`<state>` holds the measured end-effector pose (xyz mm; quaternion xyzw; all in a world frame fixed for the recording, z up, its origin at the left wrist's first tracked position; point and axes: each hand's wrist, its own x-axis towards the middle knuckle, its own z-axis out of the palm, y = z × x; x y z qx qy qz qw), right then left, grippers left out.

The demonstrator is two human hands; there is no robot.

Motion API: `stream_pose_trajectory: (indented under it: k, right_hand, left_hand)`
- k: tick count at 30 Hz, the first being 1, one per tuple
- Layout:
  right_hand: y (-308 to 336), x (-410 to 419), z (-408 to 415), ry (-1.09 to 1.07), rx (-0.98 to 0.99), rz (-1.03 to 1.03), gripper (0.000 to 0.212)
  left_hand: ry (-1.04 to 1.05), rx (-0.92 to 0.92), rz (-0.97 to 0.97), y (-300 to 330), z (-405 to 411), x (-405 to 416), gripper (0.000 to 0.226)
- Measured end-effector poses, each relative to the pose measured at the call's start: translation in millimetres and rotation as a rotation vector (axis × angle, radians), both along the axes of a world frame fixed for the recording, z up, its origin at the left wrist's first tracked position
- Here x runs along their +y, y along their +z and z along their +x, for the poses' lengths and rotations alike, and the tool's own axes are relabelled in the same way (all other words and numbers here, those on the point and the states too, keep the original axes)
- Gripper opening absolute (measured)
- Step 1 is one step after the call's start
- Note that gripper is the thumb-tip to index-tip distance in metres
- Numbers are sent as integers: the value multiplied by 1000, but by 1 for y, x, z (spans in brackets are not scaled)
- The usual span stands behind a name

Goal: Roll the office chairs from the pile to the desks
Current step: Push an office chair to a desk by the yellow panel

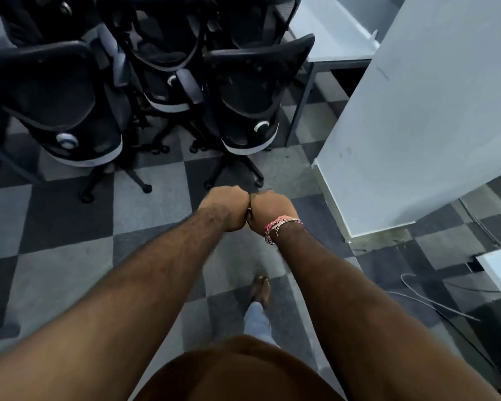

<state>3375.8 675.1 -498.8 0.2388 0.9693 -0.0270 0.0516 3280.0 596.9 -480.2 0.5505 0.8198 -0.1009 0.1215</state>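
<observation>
A: Nearest the lens, bottom centre: brown shirt front (237, 371), both bare forearms stretched forward. One foot (261, 289) mid-stride on the checkered carpet floor (70, 215).

B: Hands?

A: Left hand (224, 206) and right hand (271, 209) both curled into fists, knuckles pressed together at frame centre. Holding nothing that I can see. Thread bracelet (281, 224) on the right wrist.

B: And the chairs?

A: Pile of office chairs (162, 53) fills the upper left and upper centre, black mesh backs facing the camera, packed tight. The nearest chair (249, 99) sits just above the fists, apart from them, its castor base (235, 178) close ahead. None touched.

B: Destination?

A: White table (339, 41) at upper right, beside the pile. A pale partition panel (417, 125) runs down the right side.

B: Risks from here?

A: My reading: the bases look interlocked, so pulling the near chair could drag or tip its neighbours. Loose cables (434, 302) lie on the floor at lower right; castors rolled that way could snag. The gap between pile and partition looks narrow, so a wide swing might knock the panel or the table leg (300, 102).
</observation>
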Motion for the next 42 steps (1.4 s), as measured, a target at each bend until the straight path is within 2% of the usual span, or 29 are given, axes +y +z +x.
stream_pose_trajectory:
  k: [10, 14, 17, 20, 24, 29, 34, 37, 42]
  right_hand:
    - [12, 228, -138, 32, 107, 45, 17]
    - [29, 288, -184, 44, 147, 78, 17]
    - [40, 339, -233, 19, 203, 120, 17]
    - [48, 387, -281, -49, 299, 182, 16]
    - [47, 428, -330, -17, 323, 238, 16]
    - [28, 463, -362, 75, 225, 235, 16]
    - [13, 493, -391, 188, 74, 201, 11]
    - [10, 507, -401, 133, -65, 86, 10]
    - [13, 511, -401, 97, -145, 96, 13]
  left_hand:
    - [77, -7, 75, 23, -127, 217, 18]
    - [50, 15, 78, 36, -178, 278, 22]
    - [27, 40, 164, 49, -229, 332, 19]
    - [-44, 96, 295, 58, -279, 380, 29]
    - [-68, 54, 349, 54, -333, 422, 36]
    - [-82, -17, 300, 28, -372, 458, 41]
    - [-9, -101, 217, 8, -388, 479, 29]
    - [54, -146, 127, 4, -390, 487, 11]
    - [106, -152, 84, 3, -379, 492, 17]
